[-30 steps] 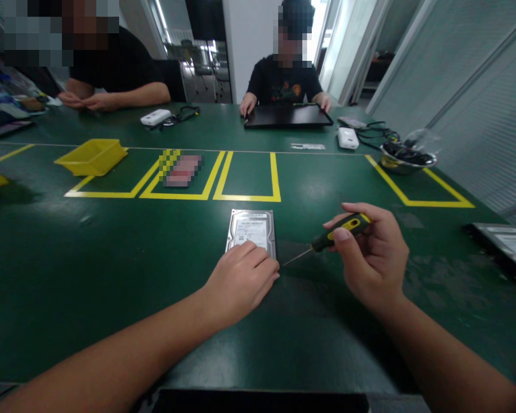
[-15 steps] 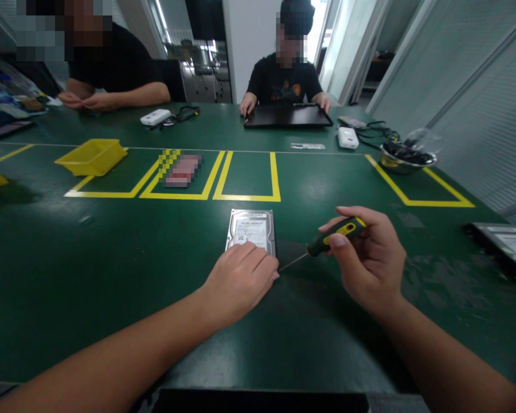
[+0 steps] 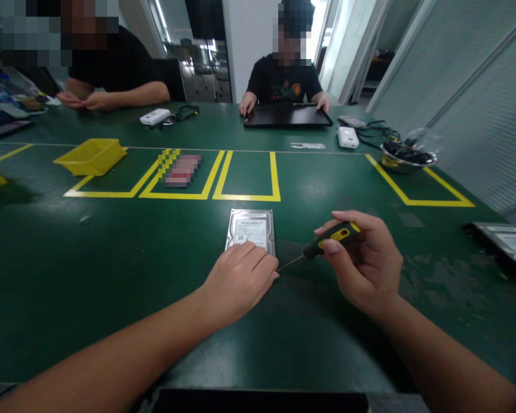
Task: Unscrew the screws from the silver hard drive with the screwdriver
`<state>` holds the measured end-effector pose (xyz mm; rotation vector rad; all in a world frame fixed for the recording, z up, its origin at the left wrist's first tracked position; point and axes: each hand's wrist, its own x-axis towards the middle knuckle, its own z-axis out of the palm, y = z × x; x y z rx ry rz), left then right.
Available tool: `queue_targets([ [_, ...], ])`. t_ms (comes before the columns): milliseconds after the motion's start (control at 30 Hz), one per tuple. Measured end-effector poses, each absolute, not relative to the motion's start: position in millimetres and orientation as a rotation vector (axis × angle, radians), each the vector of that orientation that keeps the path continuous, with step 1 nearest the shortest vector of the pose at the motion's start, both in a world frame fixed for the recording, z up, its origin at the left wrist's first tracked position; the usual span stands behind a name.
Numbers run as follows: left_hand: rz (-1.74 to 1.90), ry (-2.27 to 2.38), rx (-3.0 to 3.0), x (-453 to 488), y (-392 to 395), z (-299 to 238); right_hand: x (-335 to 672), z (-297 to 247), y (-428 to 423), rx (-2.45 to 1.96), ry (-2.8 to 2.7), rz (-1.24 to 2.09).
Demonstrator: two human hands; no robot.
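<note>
Screwdriver (image 3: 332, 238) tip creeps closer to hard drive (image 3: 251, 226) corner (right hand (image 3: 365, 269) fingers clamp it); left hand (image 3: 241, 281) lies open-palmed on top.

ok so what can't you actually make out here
Head view, all of it:
Near end of the hard drive: under the left hand.
Tip of the screwdriver in the right hand: too thin to place.
Its label text: too small.
Flat device: cut by the right edge.

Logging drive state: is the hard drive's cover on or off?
On. The hard drive lies flat, labelled cover up and in place, left hand on its near end.
</note>
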<state>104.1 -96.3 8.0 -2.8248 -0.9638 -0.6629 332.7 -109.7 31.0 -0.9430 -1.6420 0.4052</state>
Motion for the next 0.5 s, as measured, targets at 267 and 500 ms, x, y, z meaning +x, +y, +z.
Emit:
queue_targets([
  [267, -0.666, -0.958, -2.822, 105.1, -96.3, 7.6, 333.7, 31.8, -112.3, -0.923, -1.711, 0.306],
  [500, -0.654, -0.97, -2.828, 104.8, -96.7, 6.2, 334.9, 31.5, -117.6, -0.938, -1.774, 0.268],
])
